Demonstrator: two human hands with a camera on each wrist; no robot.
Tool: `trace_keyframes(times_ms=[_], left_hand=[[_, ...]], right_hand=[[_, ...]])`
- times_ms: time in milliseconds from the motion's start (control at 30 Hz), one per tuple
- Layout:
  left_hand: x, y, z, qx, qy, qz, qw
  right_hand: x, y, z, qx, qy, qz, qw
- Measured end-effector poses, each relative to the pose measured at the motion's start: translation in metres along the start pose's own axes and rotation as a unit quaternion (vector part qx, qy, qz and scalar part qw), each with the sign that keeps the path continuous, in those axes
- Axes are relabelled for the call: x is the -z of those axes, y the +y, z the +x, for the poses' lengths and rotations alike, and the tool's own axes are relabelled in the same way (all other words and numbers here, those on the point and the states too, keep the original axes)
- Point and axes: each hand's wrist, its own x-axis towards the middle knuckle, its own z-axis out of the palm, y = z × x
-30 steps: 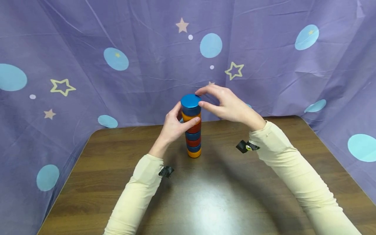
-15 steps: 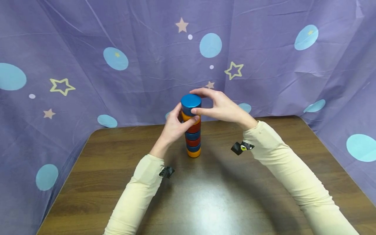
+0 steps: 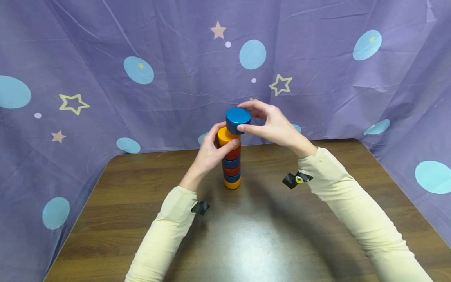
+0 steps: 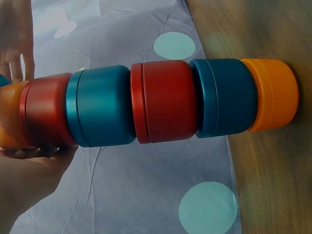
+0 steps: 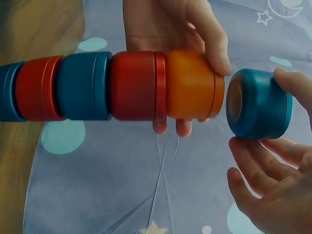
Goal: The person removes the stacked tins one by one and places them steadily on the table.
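Note:
A blue round tin with a lid (image 3: 238, 117) is pinched between the thumb and fingers of my right hand (image 3: 276, 127). In the right wrist view this tin (image 5: 258, 103) is apart from the stack, a narrow gap from the orange tin. My left hand (image 3: 210, 150) grips the top orange tin (image 5: 192, 84), thumb on the near side and fingers behind. Beneath it the column runs red tin (image 4: 48, 111), blue tin (image 4: 102, 106), red tin (image 4: 168, 101), blue tin (image 4: 226, 97). At the bottom an orange tin (image 4: 274, 94) stands on the table.
The brown wooden table (image 3: 130, 196) carries the column near its back edge. Close behind hangs a purple curtain (image 3: 190, 90) with stars and blue dots. Black wrist cameras sit at the left cuff (image 3: 200, 208) and right cuff (image 3: 291, 180).
My right hand closed on the top blue tin, lifted it off the column and moved it slightly right, baring the orange tin's top. The left hand has stayed in place.

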Motion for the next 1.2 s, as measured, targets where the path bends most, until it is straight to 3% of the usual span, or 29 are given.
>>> trace_keyframes(times_ms=[500, 967, 1200], left_hand=[[-0.001, 0.001, 0.000, 0.007, 0.009, -0.010, 0.9999], [-0.003, -0.003, -0.001, 0.003, 0.011, -0.021, 0.9997], [-0.004, -0.002, -0.001, 0.004, 0.008, -0.015, 0.9999]], right_hand=[[0.014, 0.027, -0.030, -0.053, 0.050, 0.007, 0.997], [0.010, 0.051, -0.049, -0.074, 0.047, 0.005, 0.996], [0.004, 0.073, -0.061, -0.079, 0.045, -0.030, 0.995]])
